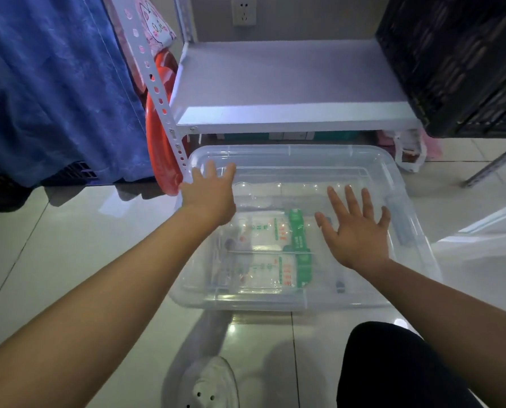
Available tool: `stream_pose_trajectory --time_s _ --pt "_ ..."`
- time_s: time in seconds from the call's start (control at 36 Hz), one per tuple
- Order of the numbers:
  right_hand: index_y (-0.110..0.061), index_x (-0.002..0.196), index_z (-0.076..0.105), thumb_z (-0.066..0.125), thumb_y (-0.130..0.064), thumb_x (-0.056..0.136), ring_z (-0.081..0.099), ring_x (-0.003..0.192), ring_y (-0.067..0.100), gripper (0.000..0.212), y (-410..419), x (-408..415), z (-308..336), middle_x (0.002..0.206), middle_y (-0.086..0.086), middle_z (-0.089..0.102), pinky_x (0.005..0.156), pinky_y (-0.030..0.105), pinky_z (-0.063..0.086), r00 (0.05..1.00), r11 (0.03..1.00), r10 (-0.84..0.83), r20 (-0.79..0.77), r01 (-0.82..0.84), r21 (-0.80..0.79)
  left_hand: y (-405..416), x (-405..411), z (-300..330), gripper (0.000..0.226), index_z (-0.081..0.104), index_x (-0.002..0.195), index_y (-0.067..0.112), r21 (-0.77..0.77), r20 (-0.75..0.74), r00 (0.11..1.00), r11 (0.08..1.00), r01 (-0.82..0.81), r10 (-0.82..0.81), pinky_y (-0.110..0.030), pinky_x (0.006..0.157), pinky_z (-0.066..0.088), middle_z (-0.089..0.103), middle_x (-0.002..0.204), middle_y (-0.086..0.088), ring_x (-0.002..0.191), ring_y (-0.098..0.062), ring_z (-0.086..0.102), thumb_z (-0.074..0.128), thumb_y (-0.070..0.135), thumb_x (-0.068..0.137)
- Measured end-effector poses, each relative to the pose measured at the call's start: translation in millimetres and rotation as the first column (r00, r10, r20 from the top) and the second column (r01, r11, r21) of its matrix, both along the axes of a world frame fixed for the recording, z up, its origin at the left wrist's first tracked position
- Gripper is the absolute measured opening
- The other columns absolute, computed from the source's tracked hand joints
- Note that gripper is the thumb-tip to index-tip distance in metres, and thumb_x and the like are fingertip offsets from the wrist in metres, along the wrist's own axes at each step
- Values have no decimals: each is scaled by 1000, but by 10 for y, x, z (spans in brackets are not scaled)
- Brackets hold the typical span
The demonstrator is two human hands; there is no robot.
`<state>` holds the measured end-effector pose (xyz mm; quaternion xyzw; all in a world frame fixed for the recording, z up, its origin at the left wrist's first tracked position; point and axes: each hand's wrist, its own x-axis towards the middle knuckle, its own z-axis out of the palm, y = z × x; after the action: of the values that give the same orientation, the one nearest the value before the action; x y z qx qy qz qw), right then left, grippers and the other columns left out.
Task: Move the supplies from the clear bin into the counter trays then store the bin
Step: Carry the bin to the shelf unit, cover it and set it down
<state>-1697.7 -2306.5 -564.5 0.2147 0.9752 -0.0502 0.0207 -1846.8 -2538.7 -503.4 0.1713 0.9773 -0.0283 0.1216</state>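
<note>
The clear bin (399,184) sits on the glossy tiled floor (54,245), packets (263,231) inside. Above it, left hand (209,198) at ten o'clock and right hand (356,231) at three spread wide, gripping nothing. A white shelf (290,92) stands at twelve.

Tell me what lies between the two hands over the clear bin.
In the head view, between the left hand and right hand lies the bin's see-through top, with green-and-white packets showing beneath. Nothing else sits there.
</note>
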Motion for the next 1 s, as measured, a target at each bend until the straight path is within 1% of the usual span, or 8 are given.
stream_pose_trajectory --time_s 0.08,0.19,0.33,0.69,0.75,0.83,0.92,1.0 --pt "-44 155 0 -3 -73 88 -6 154 24 73 14 15 -1 167 -4 3 120 60 -2 1000 1000 -6 -12 5 -17 450 307 -163 63 3 157 36 225 -78 965 939 261 -250 -55 120 2 -6 167 -3 153 -31 -5 34 47 102" --pt "-40 153 22 12 -67 93 5 154 18 68 26 5 -30 165 -6 18 119 54 -2 994 996 -53 -100 45 -80 767 835 -557 64 -11 156 36 196 7 938 920 339 -347 -57 118 -13 -18 165 -1 151 -29 -18 11 59 100" --pt "-26 142 50 34 -43 97 25 149 13 50 -4 -7 -89 155 -4 42 120 50 7 948 980 -148 -283 101 -173 711 893 -802 74 -17 152 37 181 -130 938 922 342 -322 -60 116 -13 -18 164 0 151 -31 -16 -14 69 86" --pt "-37 141 49 63 -46 86 24 147 20 57 630 -7 375 154 -5 41 118 57 12 981 960 -131 -146 89 -267 712 893 -816 75 -5 156 42 213 -190 926 907 362 -325 -61 117 -12 -8 166 -1 153 -31 -8 -7 73 88" --pt "-35 148 38 73 -42 80 30 143 28 77 938 -18 525 155 1 38 115 59 22 927 867 -351 -133 268 -420 711 893 -808 75 -5 156 42 217 -188 928 908 359 -322 -61 117 -12 -9 166 -1 153 -31 -9 -7 73 88" --pt "-28 155 23 82 -34 76 31 143 37 98 1357 35 645 160 9 29 113 61 27 826 507 -521 215 501 -701 712 884 -799 75 -10 155 42 210 -182 930 911 354 -320 -61 117 -13 -12 166 -1 152 -31 -12 -9 73 86" --pt "-21 148 38 86 -47 62 48 131 36 102 1523 177 573 149 12 42 104 63 40 731 237 -433 528 657 -715 720 891 -797 75 -11 154 42 206 -176 931 913 353 -320 -61 117 -13 -14 166 0 152 -30 -13 -9 73 86" --pt "-14 131 59 85 -48 58 67 102 32 85 1533 254 414 122 11 66 97 58 50 741 88 -408 534 613 -785 710 892 -784 76 -8 155 43 207 -168 933 914 350 -319 -61 117 -11 -12 166 -1 153 -30 -11 -10 73 85"
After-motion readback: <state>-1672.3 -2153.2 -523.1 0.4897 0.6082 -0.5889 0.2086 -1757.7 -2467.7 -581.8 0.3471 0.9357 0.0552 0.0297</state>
